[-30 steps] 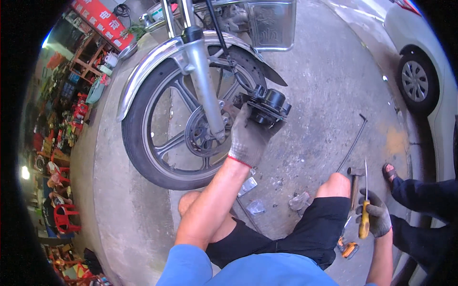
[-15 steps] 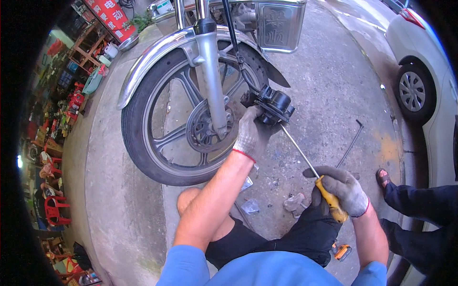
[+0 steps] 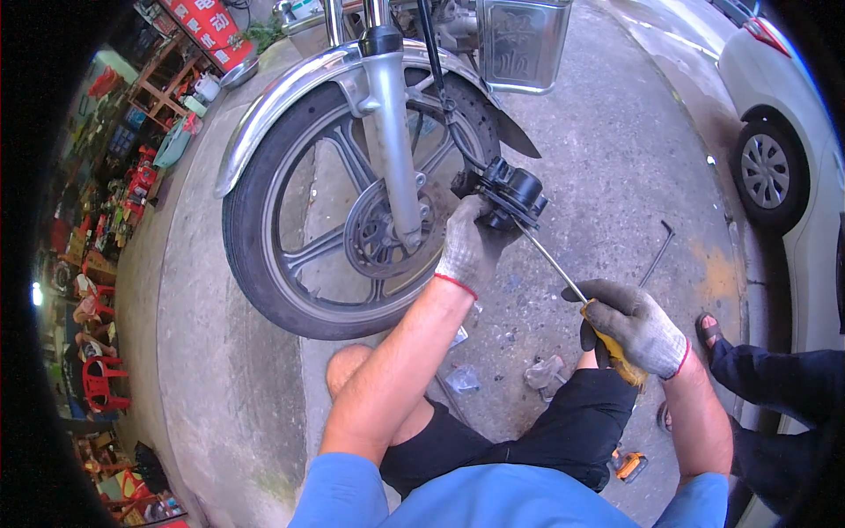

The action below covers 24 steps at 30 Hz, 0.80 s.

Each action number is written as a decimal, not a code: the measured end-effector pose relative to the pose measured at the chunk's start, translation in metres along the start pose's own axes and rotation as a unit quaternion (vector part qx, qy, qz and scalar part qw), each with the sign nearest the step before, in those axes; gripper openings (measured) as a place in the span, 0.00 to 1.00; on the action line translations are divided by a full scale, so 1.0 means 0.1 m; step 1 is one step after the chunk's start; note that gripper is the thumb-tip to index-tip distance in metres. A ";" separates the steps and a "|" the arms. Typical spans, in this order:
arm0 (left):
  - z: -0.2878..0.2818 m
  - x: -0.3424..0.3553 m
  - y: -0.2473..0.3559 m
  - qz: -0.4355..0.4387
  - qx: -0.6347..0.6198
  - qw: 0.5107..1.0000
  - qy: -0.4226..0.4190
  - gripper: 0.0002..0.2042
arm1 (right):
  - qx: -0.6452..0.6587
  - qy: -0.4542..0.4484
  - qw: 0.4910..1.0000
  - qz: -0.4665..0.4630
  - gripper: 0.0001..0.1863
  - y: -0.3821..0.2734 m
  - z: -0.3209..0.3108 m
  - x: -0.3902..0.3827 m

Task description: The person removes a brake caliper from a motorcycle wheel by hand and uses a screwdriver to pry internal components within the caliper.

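Note:
My gloved left hand (image 3: 466, 238) is closed round a black brake caliper (image 3: 512, 192), holding it off the wheel just right of the brake disc (image 3: 377, 231). A black hose (image 3: 458, 136) runs from the caliper up along the fork. In my gloved right hand (image 3: 635, 326) is a screwdriver with a yellow handle (image 3: 620, 359), the fingers wrapped round it. The screwdriver's metal shaft (image 3: 553, 264) slants up to the left, and its tip meets the lower side of the caliper. Exactly where the tip rests is hidden.
The motorcycle's front wheel (image 3: 264, 286) stands at left centre. On the concrete lie an L-shaped bar (image 3: 658, 255), plastic bags (image 3: 462, 379) and an orange-black tool (image 3: 630, 465). A person in dark trousers (image 3: 775, 378) stands at right, by a white car (image 3: 783, 88).
My right hand has shifted slightly right and up, its grip turned further over the screwdriver's handle. The caliper has moved very little in my left hand. More of the bystander's second foot shows.

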<state>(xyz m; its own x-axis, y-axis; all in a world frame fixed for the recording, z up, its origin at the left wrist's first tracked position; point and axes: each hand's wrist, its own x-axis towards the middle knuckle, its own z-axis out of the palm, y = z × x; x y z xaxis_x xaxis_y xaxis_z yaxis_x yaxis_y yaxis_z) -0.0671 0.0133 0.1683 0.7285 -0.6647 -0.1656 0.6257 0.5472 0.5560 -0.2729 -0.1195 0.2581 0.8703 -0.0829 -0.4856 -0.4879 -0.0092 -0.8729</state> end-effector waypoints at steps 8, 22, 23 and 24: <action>-0.04 -0.01 -0.01 0.006 0.031 0.999 -0.005 0.20 | -0.086 0.014 0.996 0.018 0.19 -0.15 -0.07 0.07; -0.15 0.10 -0.12 0.037 0.052 0.996 0.064 0.17 | -0.147 0.019 0.988 0.037 0.19 -0.31 0.01 0.16; -0.15 0.09 -0.11 0.041 0.054 0.995 0.069 0.17 | -0.144 0.026 0.988 0.048 0.19 -0.31 0.03 0.16; -0.13 0.09 -0.12 0.040 0.053 0.995 0.068 0.17 | -0.126 0.031 0.990 0.047 0.19 -0.28 0.05 0.16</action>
<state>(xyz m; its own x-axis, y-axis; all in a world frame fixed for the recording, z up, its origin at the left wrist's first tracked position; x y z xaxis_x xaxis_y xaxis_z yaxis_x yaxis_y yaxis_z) -0.0646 0.0075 0.1500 0.8100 -0.5427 -0.2221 0.5368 0.5336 0.6535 -0.2452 -0.1154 0.2742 0.8177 -0.1554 -0.5543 -0.5755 -0.2465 -0.7798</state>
